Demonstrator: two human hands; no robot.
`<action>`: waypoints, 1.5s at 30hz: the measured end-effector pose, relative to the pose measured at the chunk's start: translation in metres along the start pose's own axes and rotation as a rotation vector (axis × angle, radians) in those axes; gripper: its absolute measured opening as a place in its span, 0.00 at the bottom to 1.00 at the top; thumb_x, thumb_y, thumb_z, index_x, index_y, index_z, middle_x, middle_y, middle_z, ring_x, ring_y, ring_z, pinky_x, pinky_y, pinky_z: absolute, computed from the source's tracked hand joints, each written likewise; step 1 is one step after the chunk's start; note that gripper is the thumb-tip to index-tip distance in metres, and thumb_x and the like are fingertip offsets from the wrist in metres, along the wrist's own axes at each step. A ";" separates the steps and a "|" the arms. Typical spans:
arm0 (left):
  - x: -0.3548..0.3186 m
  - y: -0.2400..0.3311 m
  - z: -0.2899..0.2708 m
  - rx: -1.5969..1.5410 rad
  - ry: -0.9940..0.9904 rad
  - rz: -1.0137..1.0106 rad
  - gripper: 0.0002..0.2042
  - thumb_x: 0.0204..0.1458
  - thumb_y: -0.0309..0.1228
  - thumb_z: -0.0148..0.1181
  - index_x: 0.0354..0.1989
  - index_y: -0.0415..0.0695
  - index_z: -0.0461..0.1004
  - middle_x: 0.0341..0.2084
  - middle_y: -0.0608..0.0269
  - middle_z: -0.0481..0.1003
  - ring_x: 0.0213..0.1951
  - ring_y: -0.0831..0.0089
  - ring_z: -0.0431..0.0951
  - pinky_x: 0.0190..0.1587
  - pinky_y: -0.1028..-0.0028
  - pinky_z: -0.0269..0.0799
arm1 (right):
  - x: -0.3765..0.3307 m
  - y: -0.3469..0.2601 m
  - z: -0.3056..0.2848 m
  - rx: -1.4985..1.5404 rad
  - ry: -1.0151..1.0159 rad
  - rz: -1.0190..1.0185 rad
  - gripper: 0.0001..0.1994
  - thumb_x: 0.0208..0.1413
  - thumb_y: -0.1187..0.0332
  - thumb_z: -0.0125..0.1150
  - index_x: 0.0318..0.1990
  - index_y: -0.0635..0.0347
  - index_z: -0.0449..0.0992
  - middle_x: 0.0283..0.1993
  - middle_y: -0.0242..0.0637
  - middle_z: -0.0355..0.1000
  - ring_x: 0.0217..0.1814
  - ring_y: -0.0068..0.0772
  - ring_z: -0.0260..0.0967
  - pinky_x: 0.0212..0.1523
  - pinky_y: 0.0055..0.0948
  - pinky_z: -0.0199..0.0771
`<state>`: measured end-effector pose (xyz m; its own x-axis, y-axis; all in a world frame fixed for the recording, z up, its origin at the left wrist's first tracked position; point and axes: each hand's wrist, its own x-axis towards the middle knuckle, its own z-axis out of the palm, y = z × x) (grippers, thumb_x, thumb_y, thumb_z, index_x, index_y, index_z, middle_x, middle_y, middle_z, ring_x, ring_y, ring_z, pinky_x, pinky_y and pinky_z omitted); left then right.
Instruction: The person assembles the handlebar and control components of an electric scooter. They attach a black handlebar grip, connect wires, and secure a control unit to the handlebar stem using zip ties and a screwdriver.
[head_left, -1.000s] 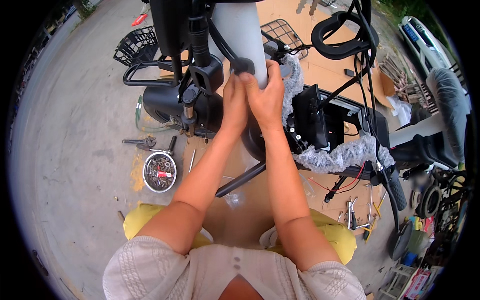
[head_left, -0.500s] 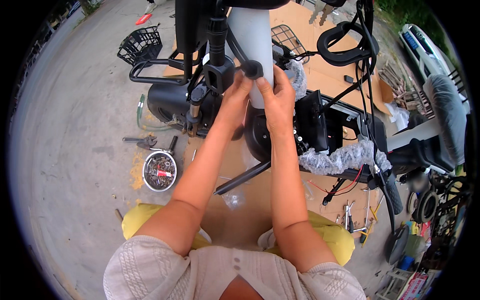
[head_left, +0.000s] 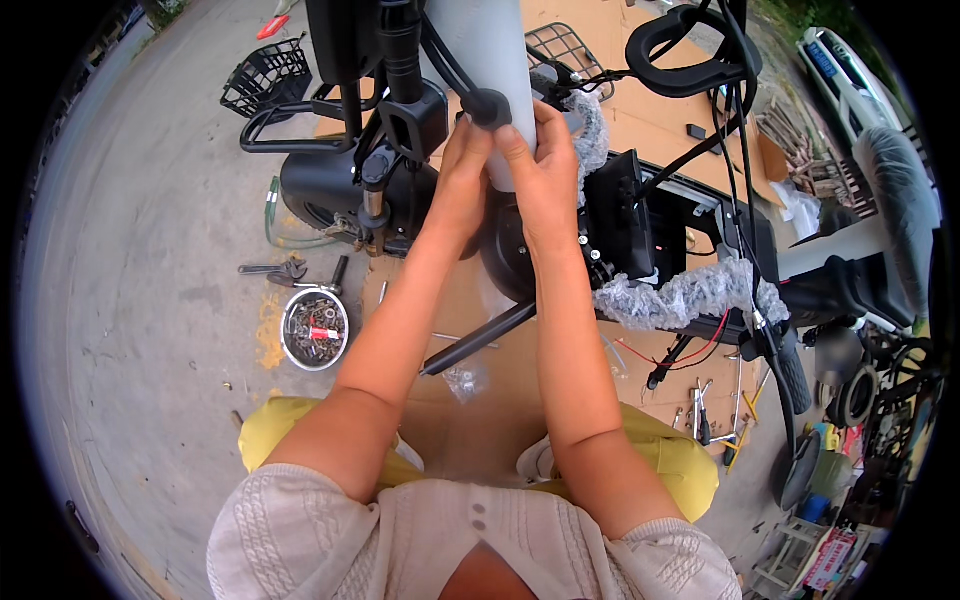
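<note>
Both of my hands are at the white frame tube (head_left: 480, 50) of an electric bike, around a black rubber cable grommet (head_left: 487, 108). Black cables (head_left: 447, 58) run down into it. My left hand (head_left: 463, 175) is closed at the tube's left side, its thumb just under the grommet and its other fingers mostly hidden. My right hand (head_left: 543, 180) wraps the tube's right side, with its thumb pressed at the grommet's lower edge. Left of my hands are a black fork leg (head_left: 374, 190) and a dark front fender (head_left: 330, 195).
A metal bowl of bolts (head_left: 316, 330) and an adjustable wrench (head_left: 285, 268) lie left on the concrete. Bubble wrap (head_left: 680, 295) covers part of the frame at right, near an open black battery box (head_left: 620, 220). Hand tools (head_left: 705, 420) lie on cardboard. A black basket (head_left: 265, 78) stands far left.
The whole view has shifted slightly, so the bike and my hands appear a little higher and further left. Both hands keep their hold around the grommet.
</note>
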<state>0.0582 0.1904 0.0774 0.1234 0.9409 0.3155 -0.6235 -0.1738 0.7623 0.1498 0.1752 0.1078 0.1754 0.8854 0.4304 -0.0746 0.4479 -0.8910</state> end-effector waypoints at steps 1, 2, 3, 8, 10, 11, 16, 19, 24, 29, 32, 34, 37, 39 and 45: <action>0.000 0.002 -0.001 0.001 -0.009 -0.016 0.29 0.60 0.51 0.51 0.61 0.43 0.61 0.58 0.61 0.65 0.61 0.67 0.62 0.63 0.64 0.55 | 0.001 -0.001 -0.001 0.025 -0.021 0.011 0.25 0.55 0.60 0.64 0.54 0.68 0.68 0.51 0.45 0.72 0.52 0.33 0.68 0.54 0.31 0.66; 0.000 0.005 0.000 -0.001 -0.015 -0.032 0.29 0.60 0.51 0.51 0.62 0.43 0.60 0.58 0.61 0.64 0.62 0.67 0.61 0.64 0.64 0.54 | 0.002 -0.005 0.000 0.066 -0.021 0.051 0.25 0.56 0.59 0.64 0.54 0.68 0.68 0.50 0.45 0.72 0.52 0.32 0.68 0.54 0.30 0.67; 0.001 0.008 0.001 -0.003 -0.021 -0.047 0.30 0.59 0.51 0.51 0.62 0.44 0.60 0.59 0.62 0.64 0.62 0.67 0.61 0.64 0.63 0.53 | 0.003 -0.012 0.001 0.107 -0.022 0.092 0.25 0.56 0.57 0.63 0.55 0.68 0.69 0.50 0.44 0.73 0.52 0.32 0.69 0.53 0.30 0.67; 0.004 0.014 0.000 0.055 -0.057 -0.101 0.31 0.59 0.52 0.52 0.65 0.47 0.57 0.60 0.63 0.62 0.63 0.67 0.59 0.64 0.61 0.52 | 0.009 -0.013 0.001 0.045 0.005 0.159 0.26 0.58 0.54 0.61 0.53 0.70 0.70 0.46 0.43 0.74 0.48 0.29 0.70 0.49 0.28 0.69; 0.009 0.012 -0.007 0.119 -0.100 -0.102 0.32 0.59 0.53 0.52 0.66 0.47 0.55 0.60 0.64 0.61 0.62 0.66 0.59 0.63 0.61 0.55 | 0.012 -0.017 -0.003 -0.017 -0.023 0.155 0.25 0.58 0.55 0.61 0.53 0.70 0.70 0.46 0.43 0.74 0.48 0.29 0.69 0.48 0.28 0.69; 0.012 0.010 -0.014 0.155 -0.118 -0.122 0.32 0.59 0.53 0.52 0.66 0.47 0.55 0.60 0.64 0.61 0.62 0.66 0.60 0.62 0.61 0.55 | 0.011 -0.019 -0.005 -0.043 -0.037 0.160 0.25 0.59 0.55 0.61 0.52 0.70 0.70 0.46 0.43 0.74 0.48 0.29 0.69 0.48 0.28 0.69; 0.009 0.004 -0.021 0.172 -0.092 -0.137 0.32 0.58 0.54 0.52 0.64 0.48 0.57 0.58 0.65 0.64 0.60 0.68 0.61 0.61 0.62 0.58 | 0.014 -0.026 -0.007 0.004 -0.127 0.186 0.22 0.59 0.60 0.61 0.52 0.72 0.68 0.47 0.44 0.72 0.49 0.29 0.68 0.47 0.27 0.69; 0.009 0.007 -0.008 0.014 -0.075 -0.042 0.29 0.58 0.51 0.55 0.62 0.47 0.61 0.56 0.66 0.65 0.60 0.69 0.62 0.61 0.63 0.58 | 0.014 -0.027 -0.005 -0.016 -0.082 0.154 0.23 0.59 0.60 0.62 0.51 0.72 0.68 0.47 0.45 0.73 0.48 0.29 0.69 0.48 0.28 0.69; 0.017 -0.003 -0.013 -0.120 -0.048 0.024 0.30 0.51 0.52 0.62 0.57 0.46 0.66 0.53 0.68 0.69 0.58 0.70 0.65 0.61 0.64 0.58 | 0.013 -0.020 -0.002 -0.039 -0.040 0.117 0.22 0.58 0.61 0.62 0.50 0.72 0.69 0.46 0.45 0.74 0.48 0.30 0.70 0.49 0.29 0.69; 0.025 -0.005 -0.014 -0.191 0.002 -0.011 0.34 0.41 0.57 0.66 0.53 0.47 0.70 0.51 0.69 0.71 0.57 0.72 0.66 0.62 0.64 0.58 | 0.015 -0.017 -0.003 -0.094 -0.040 0.104 0.20 0.58 0.64 0.60 0.51 0.72 0.69 0.47 0.45 0.73 0.49 0.31 0.70 0.50 0.30 0.69; 0.026 0.002 -0.016 -0.260 -0.112 -0.014 0.33 0.42 0.54 0.68 0.53 0.46 0.70 0.51 0.68 0.71 0.58 0.71 0.66 0.62 0.64 0.58 | 0.013 -0.021 -0.002 -0.063 -0.036 0.118 0.20 0.58 0.65 0.59 0.52 0.72 0.68 0.48 0.46 0.73 0.51 0.32 0.69 0.52 0.30 0.68; 0.024 0.006 -0.015 -0.264 -0.095 -0.031 0.32 0.42 0.51 0.70 0.52 0.45 0.70 0.50 0.68 0.71 0.57 0.70 0.66 0.62 0.64 0.57 | 0.011 -0.023 0.000 -0.031 -0.031 0.139 0.21 0.59 0.65 0.59 0.53 0.73 0.68 0.50 0.46 0.72 0.52 0.31 0.68 0.52 0.30 0.67; 0.018 0.014 -0.004 -0.315 -0.030 -0.049 0.29 0.44 0.46 0.71 0.51 0.44 0.70 0.49 0.68 0.72 0.55 0.70 0.67 0.62 0.65 0.56 | 0.009 -0.020 -0.001 -0.042 -0.035 0.124 0.22 0.59 0.63 0.58 0.54 0.72 0.67 0.51 0.46 0.71 0.52 0.31 0.68 0.53 0.30 0.66; 0.019 0.018 -0.002 -0.349 -0.033 -0.050 0.27 0.45 0.44 0.71 0.51 0.44 0.70 0.48 0.68 0.72 0.55 0.69 0.67 0.63 0.65 0.56 | 0.009 -0.014 -0.003 -0.084 -0.024 0.100 0.23 0.60 0.59 0.57 0.54 0.71 0.67 0.50 0.45 0.71 0.52 0.31 0.68 0.53 0.29 0.66; 0.018 0.016 -0.002 -0.322 -0.029 -0.064 0.34 0.45 0.48 0.68 0.59 0.48 0.63 0.56 0.69 0.67 0.62 0.69 0.61 0.66 0.64 0.50 | 0.016 -0.035 0.006 -0.123 -0.051 0.182 0.25 0.61 0.51 0.55 0.52 0.68 0.70 0.46 0.43 0.73 0.48 0.30 0.69 0.49 0.29 0.67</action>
<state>0.0483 0.2047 0.0942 0.1893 0.9373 0.2925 -0.8256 -0.0094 0.5642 0.1492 0.1745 0.1466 0.1203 0.9568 0.2646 0.0200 0.2641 -0.9643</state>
